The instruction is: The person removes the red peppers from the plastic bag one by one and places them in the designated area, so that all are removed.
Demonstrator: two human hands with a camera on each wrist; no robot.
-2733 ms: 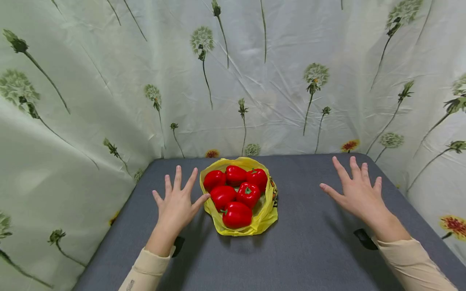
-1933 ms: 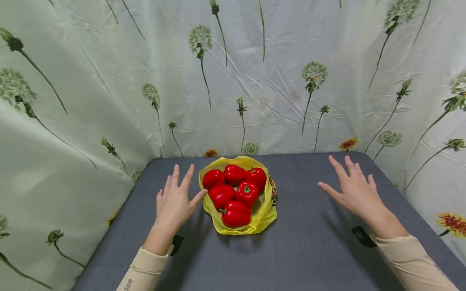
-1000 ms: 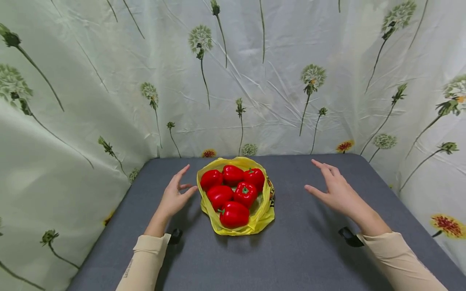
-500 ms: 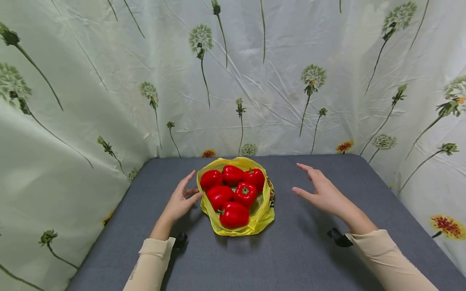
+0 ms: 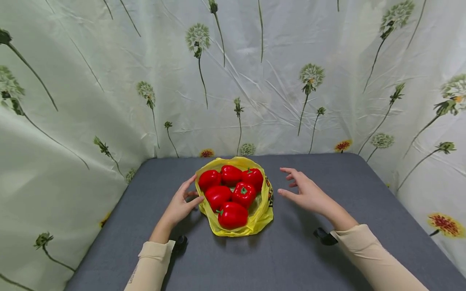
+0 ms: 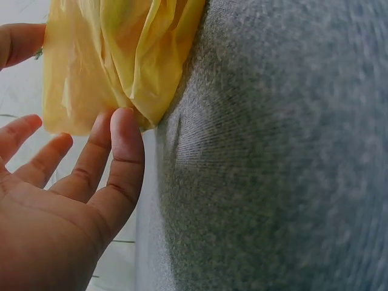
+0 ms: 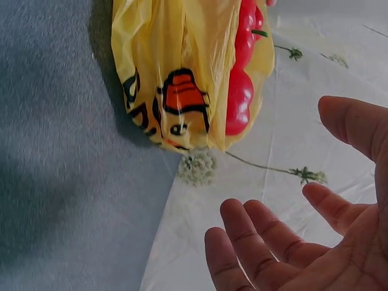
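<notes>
A yellow plastic bag [image 5: 263, 221] stands on the table with its mouth spread wide. Several shiny red bell peppers [image 5: 233, 216] with green stems lie inside it. My left hand [image 5: 179, 207] is at the bag's left side, fingers loosely bent and thumb by the rim. In the left wrist view its fingertips [image 6: 126, 136] appear to touch the yellow plastic, without gripping it. My right hand [image 5: 309, 195] hovers to the right of the bag, apart from it, with nothing in its fingers. The right wrist view shows the bag's printed side [image 7: 182, 97] beyond that hand.
The dark grey table [image 5: 251, 266] extends around the bag on all sides. Behind it and along both sides hangs a pale curtain [image 5: 269, 81] printed with dandelions. A black wrist device [image 5: 325, 237] sits under the right wrist, another [image 5: 180, 244] under the left.
Both hands, earlier spread wide and apart from the bag, have relaxed their fingers. The right hand has moved left toward the bag; the left has come up against its side. The peppers have not moved.
</notes>
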